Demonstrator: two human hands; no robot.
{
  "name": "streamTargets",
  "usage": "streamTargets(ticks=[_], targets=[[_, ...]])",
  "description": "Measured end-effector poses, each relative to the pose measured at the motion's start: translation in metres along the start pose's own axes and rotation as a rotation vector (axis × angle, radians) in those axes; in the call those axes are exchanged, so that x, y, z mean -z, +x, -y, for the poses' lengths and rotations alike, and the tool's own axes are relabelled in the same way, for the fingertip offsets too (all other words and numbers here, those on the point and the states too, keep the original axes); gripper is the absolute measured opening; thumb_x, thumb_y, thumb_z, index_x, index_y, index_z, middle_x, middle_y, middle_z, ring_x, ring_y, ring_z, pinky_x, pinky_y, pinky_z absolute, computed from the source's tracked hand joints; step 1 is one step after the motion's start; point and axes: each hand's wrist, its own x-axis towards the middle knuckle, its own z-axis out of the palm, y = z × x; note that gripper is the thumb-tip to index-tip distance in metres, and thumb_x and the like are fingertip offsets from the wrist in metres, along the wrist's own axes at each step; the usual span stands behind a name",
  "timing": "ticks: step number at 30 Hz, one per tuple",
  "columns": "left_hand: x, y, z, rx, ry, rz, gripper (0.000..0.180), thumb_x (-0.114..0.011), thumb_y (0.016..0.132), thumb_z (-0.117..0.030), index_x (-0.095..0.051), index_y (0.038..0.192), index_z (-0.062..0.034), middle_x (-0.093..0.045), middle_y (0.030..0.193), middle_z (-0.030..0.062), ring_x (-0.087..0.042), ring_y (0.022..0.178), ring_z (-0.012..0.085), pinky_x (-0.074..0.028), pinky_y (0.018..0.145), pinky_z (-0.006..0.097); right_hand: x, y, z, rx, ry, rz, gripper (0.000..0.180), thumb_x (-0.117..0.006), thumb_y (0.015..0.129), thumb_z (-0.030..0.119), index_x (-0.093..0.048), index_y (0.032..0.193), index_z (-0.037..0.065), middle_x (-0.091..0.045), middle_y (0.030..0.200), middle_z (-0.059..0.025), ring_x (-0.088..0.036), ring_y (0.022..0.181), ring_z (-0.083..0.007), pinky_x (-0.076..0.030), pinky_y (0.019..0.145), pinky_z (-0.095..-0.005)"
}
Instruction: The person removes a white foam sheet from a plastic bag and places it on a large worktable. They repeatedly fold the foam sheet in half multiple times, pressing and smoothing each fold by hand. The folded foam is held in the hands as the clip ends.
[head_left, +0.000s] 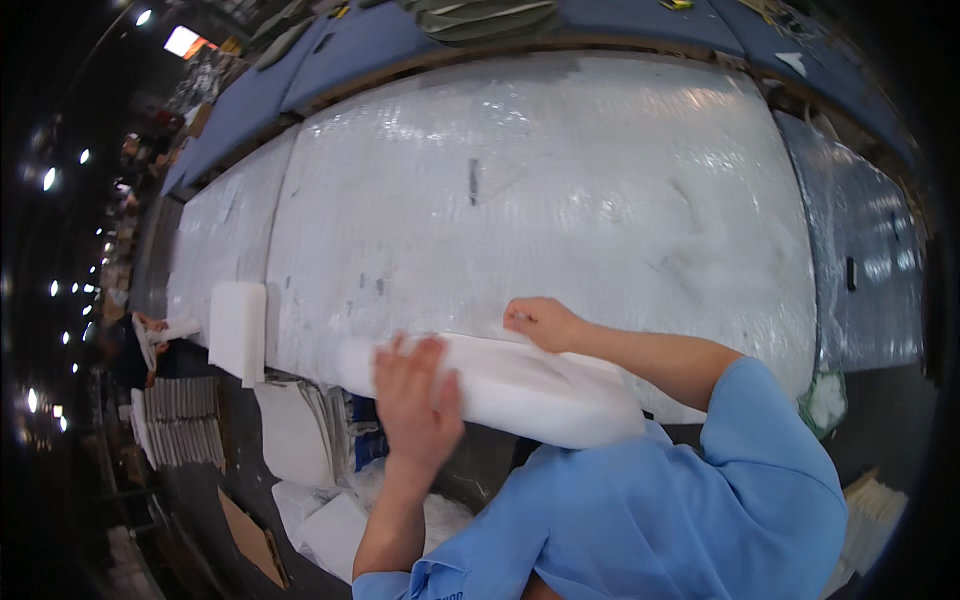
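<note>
A long, white, soft-looking padded piece point(540, 395) lies along the near edge of the table, close against my body. My left hand point(415, 400) is at its left end, fingers stretched and apart, slightly smeared by motion; whether it touches the piece I cannot tell. Just past the far edge of the white piece, my right hand point(542, 324) is closed with fingertips pinched together. What sits between those fingertips, if anything, is too small to make out.
Shiny clear film covers the wide pale table point(560, 200). At its left edge stands a white folded pad point(237, 330). Stacked white sheets point(185, 425) and a cardboard piece point(252, 540) are lower left. Another person's hand point(150, 325) shows far left. A blue-topped surface point(640, 25) runs behind.
</note>
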Motion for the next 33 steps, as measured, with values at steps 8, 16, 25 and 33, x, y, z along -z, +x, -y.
streamTargets(ticks=[8,16,25,33], targets=[[-0.036,-0.017,-0.048,-0.150,-0.008,0.160,0.033,-0.065,0.090,-0.027,-0.076,0.116,-0.0087,-0.072,0.109,0.0090,-0.064,0.111,0.0313,-0.036,0.114,0.053,0.084,-0.088,0.026,-0.149,0.414,0.356,0.040,-0.057,0.107,0.043,-0.068,0.133,0.015,-0.069,0.121,-0.0061,-0.058,0.115,-0.0180,-0.046,0.101,-0.0372],[-0.036,0.001,-0.054,-0.178,0.015,0.203,0.035,-0.067,0.091,-0.021,-0.073,0.123,-0.0078,-0.071,0.118,0.0112,-0.062,0.120,0.0341,-0.034,0.115,0.055,0.060,-0.133,0.042,0.097,0.238,0.265,0.033,-0.059,0.107,0.040,-0.064,0.103,0.007,-0.065,0.092,-0.0064,-0.057,0.084,-0.0197,-0.047,0.077,-0.0354],[-0.046,-0.007,-0.093,-0.292,-0.009,0.352,0.037,-0.062,0.096,-0.028,-0.073,0.128,-0.0139,-0.069,0.131,0.0088,-0.061,0.125,0.0325,-0.037,0.114,0.050,0.029,-0.111,-0.001,0.195,0.124,0.245,0.027,-0.062,0.103,0.034,-0.067,0.104,0.007,-0.071,0.091,-0.0189,-0.067,0.083,-0.0359,-0.051,0.075,-0.0434],[-0.043,-0.003,-0.092,-0.307,-0.012,0.441,0.042,-0.063,0.092,-0.025,-0.071,0.132,-0.0137,-0.069,0.134,0.0077,-0.062,0.125,0.0320,-0.038,0.114,0.050,0.049,-0.102,-0.052,-0.063,0.059,-0.051,0.033,-0.062,0.102,0.033,-0.066,0.124,0.009,-0.073,0.105,-0.0185,-0.069,0.099,-0.0377,-0.053,0.091,-0.0454]])
